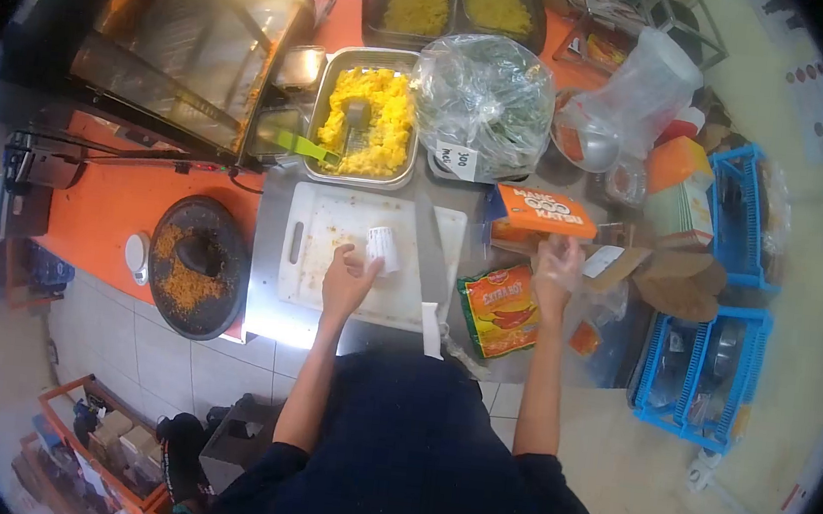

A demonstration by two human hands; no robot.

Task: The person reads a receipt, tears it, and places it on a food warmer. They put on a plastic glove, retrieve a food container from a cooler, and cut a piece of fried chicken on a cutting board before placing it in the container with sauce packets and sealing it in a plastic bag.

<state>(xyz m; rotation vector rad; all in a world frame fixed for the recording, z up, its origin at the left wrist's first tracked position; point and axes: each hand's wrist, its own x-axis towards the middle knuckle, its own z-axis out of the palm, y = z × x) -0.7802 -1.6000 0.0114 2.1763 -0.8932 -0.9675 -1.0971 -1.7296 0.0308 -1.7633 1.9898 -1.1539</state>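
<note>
My left hand (pixel 348 283) is over the white cutting board (pixel 306 277), thumb and fingers apart, its thumb beside a curled white printed paper (pixel 382 250). My right hand (pixel 559 273) is at the lower edge of an orange box (pixel 547 213); its fingers are blurred, and whether they grip the box is unclear. A large knife (pixel 431 259) with a white handle lies on the board's right side. Right of it is a green and red packet (pixel 498 310). Behind the board stands a metal tray of yellow food (pixel 372 105) with a green-handled utensil (pixel 301 145).
A plastic bag of greens (pixel 484 100) sits behind the box. A dark stone mortar (pixel 190 310) with orange crumbs is at the left, below a lit glass case (pixel 179 46). Blue baskets (pixel 702 374) hang at the right. Brown paper packaging (pixel 681 283) lies near my right hand.
</note>
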